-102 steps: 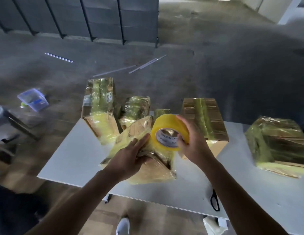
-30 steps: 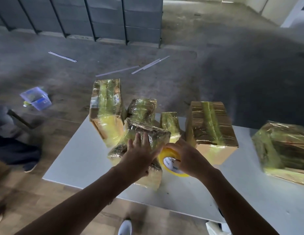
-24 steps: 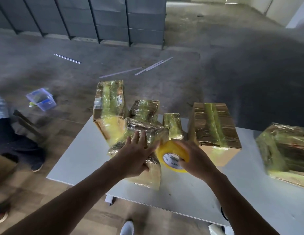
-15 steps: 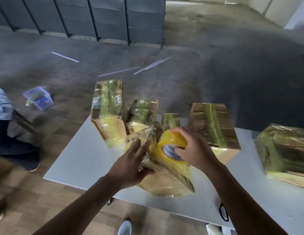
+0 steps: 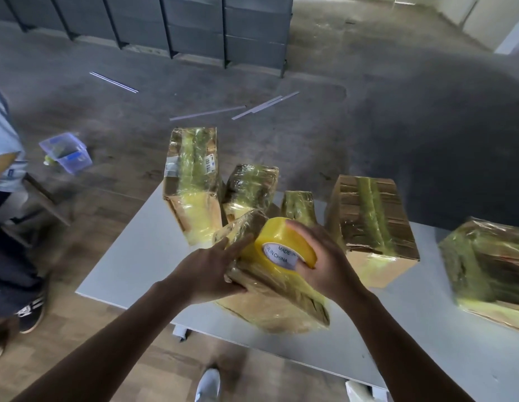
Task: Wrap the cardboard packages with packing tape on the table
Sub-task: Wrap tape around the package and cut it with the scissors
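Package [image 5: 270, 297] overhangs table [image 5: 130, 265] edge, both hands gripping.

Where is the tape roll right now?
Head view, centre: the tape roll is in the right hand, pressed on the package that the left hand steadies.

Looks like a warehouse or packing room: bare concrete floor [image 5: 397, 82], grey storage racks [image 5: 194, 24], taped cardboard packages [image 5: 371, 227] crowding a white bench [image 5: 136, 262].
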The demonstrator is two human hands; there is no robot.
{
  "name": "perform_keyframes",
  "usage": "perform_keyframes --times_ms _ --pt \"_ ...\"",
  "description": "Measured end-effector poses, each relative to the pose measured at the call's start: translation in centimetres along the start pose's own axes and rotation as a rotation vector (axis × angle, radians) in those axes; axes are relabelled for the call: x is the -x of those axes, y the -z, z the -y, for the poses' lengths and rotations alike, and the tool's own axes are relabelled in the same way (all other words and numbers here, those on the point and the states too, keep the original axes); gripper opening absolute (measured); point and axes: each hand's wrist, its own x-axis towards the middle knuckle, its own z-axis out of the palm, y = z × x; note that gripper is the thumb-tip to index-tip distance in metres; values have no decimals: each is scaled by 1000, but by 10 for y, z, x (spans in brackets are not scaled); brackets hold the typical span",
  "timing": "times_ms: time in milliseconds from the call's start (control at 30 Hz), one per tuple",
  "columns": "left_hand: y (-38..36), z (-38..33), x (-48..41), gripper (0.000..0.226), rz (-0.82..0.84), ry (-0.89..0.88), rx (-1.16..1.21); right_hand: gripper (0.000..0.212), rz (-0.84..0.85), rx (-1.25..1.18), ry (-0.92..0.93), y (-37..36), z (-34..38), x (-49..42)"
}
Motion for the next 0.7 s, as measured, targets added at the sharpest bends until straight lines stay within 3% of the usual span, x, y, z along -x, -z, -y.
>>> perform_keyframes --times_ms 200,267,333,467,567,700 --pt "-19 27 16 101 7 77 209 67 249 406 -36 28 -4 8" --pt "-27 32 13 100 35 101 294 70 349 453 -100 28 1 14" --pt "-31 39 11 100 74 135 337 72 338 411 -95 22 3 14" --pt "-15 57 10 101 158 126 14 76 291 204 -78 5 -4 15" --pt "-11 39 -1 115 204 -15 -284 74 189 129 -111 -2 -9 17" --pt "-38 4 -6 143 85 -118 -331 69 94 8 -202 -2 -24 29"
